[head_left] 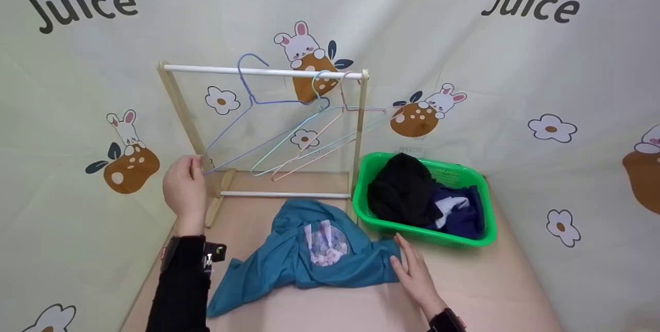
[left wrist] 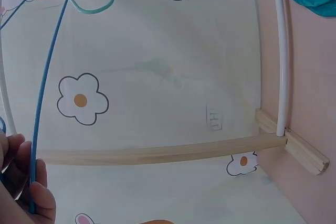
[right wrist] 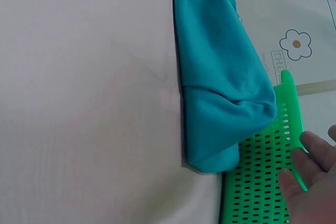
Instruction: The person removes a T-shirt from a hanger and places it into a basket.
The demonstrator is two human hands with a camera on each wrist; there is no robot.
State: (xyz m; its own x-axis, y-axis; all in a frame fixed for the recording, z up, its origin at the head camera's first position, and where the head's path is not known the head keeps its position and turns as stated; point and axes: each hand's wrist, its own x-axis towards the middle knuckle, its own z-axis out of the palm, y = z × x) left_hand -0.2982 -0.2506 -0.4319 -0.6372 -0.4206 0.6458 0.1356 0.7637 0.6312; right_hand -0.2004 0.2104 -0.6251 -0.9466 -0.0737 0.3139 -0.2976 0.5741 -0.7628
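Note:
With bent fingers my left hand (head_left: 185,187) pinches one lower corner of a blue wire hanger (head_left: 252,100), whose hook reaches over the rack's top bar. The left wrist view shows the hanger's wire (left wrist: 44,87) running up from between thumb and fingers. A teal garment (head_left: 278,265) with a round printed picture lies crumpled on the table in front of the rack. My right hand (head_left: 416,280) is at the garment's right end, fingers spread and nearly straight. In the right wrist view that hand (right wrist: 315,182) overlaps the green basket, palm empty.
A wooden rack with a white top bar (head_left: 206,69) stands at the back. Mint (head_left: 281,146) and pink (head_left: 314,138) hangers hang near its right post. Right of it, a green basket (head_left: 490,218) contains black (head_left: 402,193) and navy cloth (head_left: 469,218). Printed curtains surround the table.

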